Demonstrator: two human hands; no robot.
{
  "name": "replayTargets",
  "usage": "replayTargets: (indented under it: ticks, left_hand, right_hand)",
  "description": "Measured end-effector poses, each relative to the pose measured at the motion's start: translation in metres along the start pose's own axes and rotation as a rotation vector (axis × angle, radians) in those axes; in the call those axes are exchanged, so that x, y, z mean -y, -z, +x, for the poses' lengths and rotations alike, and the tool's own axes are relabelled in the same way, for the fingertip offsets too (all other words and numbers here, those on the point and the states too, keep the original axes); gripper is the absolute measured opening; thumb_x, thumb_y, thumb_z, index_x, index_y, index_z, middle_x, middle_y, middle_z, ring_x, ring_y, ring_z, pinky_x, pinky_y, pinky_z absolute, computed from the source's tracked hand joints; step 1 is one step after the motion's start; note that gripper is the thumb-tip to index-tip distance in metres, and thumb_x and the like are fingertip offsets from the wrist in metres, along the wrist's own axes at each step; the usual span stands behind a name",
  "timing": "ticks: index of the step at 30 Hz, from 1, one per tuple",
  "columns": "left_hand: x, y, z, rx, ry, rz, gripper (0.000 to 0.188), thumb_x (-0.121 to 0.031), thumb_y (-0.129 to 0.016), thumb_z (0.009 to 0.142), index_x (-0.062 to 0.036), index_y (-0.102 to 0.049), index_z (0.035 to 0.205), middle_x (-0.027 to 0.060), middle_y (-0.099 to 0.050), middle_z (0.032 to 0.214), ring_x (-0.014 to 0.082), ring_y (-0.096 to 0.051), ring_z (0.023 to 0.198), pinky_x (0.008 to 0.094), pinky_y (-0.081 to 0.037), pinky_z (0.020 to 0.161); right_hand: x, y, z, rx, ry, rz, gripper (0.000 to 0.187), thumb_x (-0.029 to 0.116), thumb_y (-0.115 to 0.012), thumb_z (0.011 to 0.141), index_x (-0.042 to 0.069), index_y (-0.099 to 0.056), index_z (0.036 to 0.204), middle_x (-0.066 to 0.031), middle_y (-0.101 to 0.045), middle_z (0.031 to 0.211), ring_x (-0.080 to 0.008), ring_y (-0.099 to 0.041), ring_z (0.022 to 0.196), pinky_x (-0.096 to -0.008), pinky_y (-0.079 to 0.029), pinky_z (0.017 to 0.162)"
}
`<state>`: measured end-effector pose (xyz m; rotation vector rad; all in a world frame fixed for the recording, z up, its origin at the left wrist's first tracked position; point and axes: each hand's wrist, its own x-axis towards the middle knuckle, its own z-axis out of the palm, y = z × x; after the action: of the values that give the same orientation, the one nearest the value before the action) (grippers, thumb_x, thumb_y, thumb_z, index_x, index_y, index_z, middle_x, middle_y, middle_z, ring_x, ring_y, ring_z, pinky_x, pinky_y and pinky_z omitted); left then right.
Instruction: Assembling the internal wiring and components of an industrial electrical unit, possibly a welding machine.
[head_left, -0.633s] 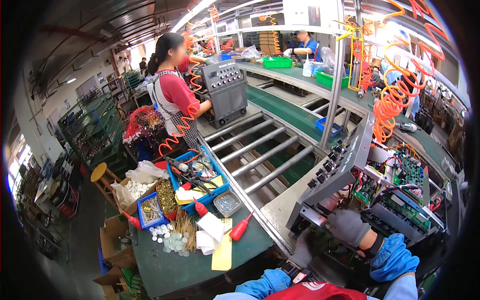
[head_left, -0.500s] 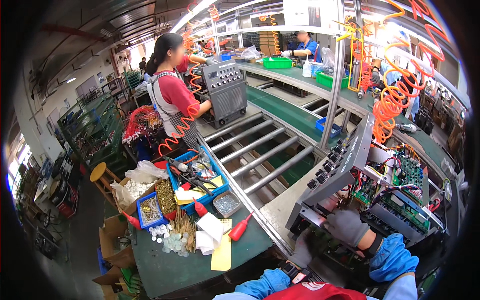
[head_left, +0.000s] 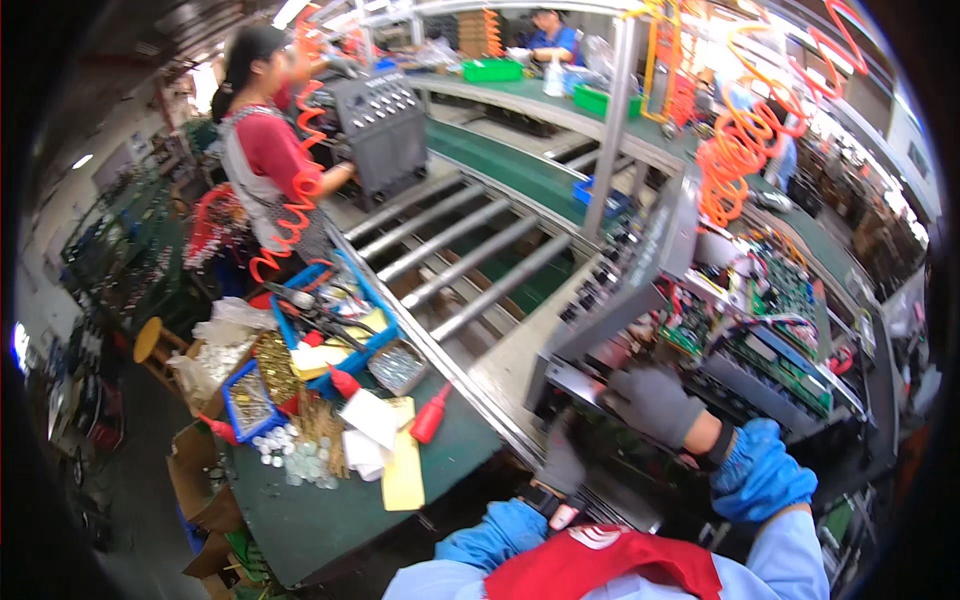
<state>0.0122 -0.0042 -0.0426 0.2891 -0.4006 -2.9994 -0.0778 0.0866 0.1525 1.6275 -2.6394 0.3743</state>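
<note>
An electronic unit with its case open stands tilted at my right, its grey front panel (head_left: pixel 640 275) lined with black knobs. Behind the panel, green circuit boards (head_left: pixel 770 365) and bundles of wires are exposed. My right hand (head_left: pixel 655 405), in a grey glove, is closed at the panel's lower edge, beside a bare metal strip (head_left: pixel 575 382). Whatever its curled fingers hold is hidden. Lower and to the left, my gloved left hand (head_left: pixel 562 458) reaches up toward the underside of that same edge. Its fingertips are dark and blurred there.
Left of me, a green table (head_left: pixel 350 535) carries a blue bin of tools (head_left: pixel 375 350), red squeeze bottles (head_left: pixel 430 415), yellow paper (head_left: pixel 403 470) and small parts. Metal rollers (head_left: pixel 470 275) run ahead. A co-worker (head_left: pixel 270 150) handles a grey unit (head_left: pixel 380 135). Orange coiled hoses (head_left: pixel 735 150) hang at right.
The whole view has shifted, so the surroundings sit further left and higher, with some blur. Both my hands stay at the panel's lower edge.
</note>
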Motion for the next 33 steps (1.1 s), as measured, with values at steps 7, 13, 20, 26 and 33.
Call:
replayTargets:
  ticks: [7,13,20,26,33]
  left_hand:
    - [-0.016,-0.029,-0.002,-0.231,0.153,-0.079,0.033,-0.035,-0.045,0.096,-0.0043,-0.057,0.094,0.0117,-0.059,0.094,0.0259,-0.062,0.093,0.0425,-0.055,0.082]
    - [-0.014,-0.042,-0.008,-0.236,0.126,-0.118,0.035,-0.040,-0.050,0.092,-0.0057,-0.059,0.093,0.0116,-0.060,0.093,0.0296,-0.062,0.094,0.0472,-0.053,0.082]
    - [-0.012,-0.042,-0.008,-0.306,0.137,-0.097,0.036,-0.044,-0.054,0.088,-0.0095,-0.061,0.093,0.0090,-0.060,0.089,0.0301,-0.060,0.090,0.0483,-0.050,0.082]
    - [-0.011,-0.033,-0.004,-0.266,0.139,-0.155,0.033,-0.045,-0.054,0.088,-0.0130,-0.062,0.092,0.0065,-0.060,0.088,0.0278,-0.059,0.085,0.0453,-0.049,0.081]
    - [-0.016,-0.059,-0.011,-0.365,0.096,-0.087,0.031,-0.043,-0.054,0.088,-0.0136,-0.062,0.093,0.0064,-0.059,0.087,0.0275,-0.058,0.086,0.0458,-0.049,0.079]
  right_hand:
    - [0.002,0.015,0.003,0.215,-0.088,-0.043,0.024,0.028,-0.060,0.086,0.005,-0.066,0.092,-0.0180,-0.065,0.078,-0.0382,-0.064,0.074,-0.0485,-0.049,0.065]
    - [-0.006,0.008,-0.021,-0.047,-0.125,0.159,0.039,0.010,-0.053,0.077,0.003,-0.058,0.115,-0.0175,-0.068,0.090,-0.0373,-0.067,0.083,-0.0445,-0.054,0.075]
    - [-0.003,0.002,-0.030,-0.085,-0.165,0.297,0.050,0.009,-0.051,0.076,0.005,-0.052,0.126,-0.0185,-0.069,0.085,-0.0387,-0.066,0.074,-0.0467,-0.055,0.070]
    - [0.002,0.008,-0.030,-0.061,-0.215,0.422,0.050,0.011,-0.052,0.078,0.005,-0.051,0.128,-0.0206,-0.068,0.089,-0.0399,-0.066,0.081,-0.0472,-0.054,0.077]
    - [-0.002,0.001,-0.032,-0.166,-0.180,0.335,0.053,0.013,-0.052,0.078,0.004,-0.050,0.130,-0.0237,-0.067,0.094,-0.0422,-0.065,0.087,-0.0471,-0.053,0.079]
